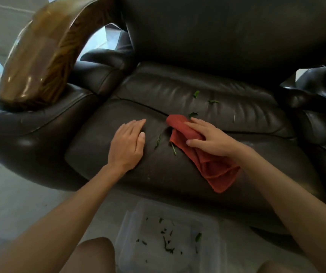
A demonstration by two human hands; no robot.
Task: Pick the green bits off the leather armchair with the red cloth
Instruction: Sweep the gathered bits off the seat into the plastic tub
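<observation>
The dark brown leather armchair (177,174) fills the view. A red cloth (211,166) lies folded on the middle of its seat, and my right hand (209,138) presses on it, gripping its upper part. Flat on the seat to the left rests my left hand (127,145), fingers together and holding nothing. Several green bits lie on the seat: two thin ones (158,140) between my hands, one (192,114) just beyond my right fingertips, and two more (196,94) further back near the backrest.
A clear plastic tub (130,229) stands on the pale floor in front of the chair, with several green bits inside. A glossy wooden armrest (40,56) curves over the chair's left arm. My knees show at the bottom edge.
</observation>
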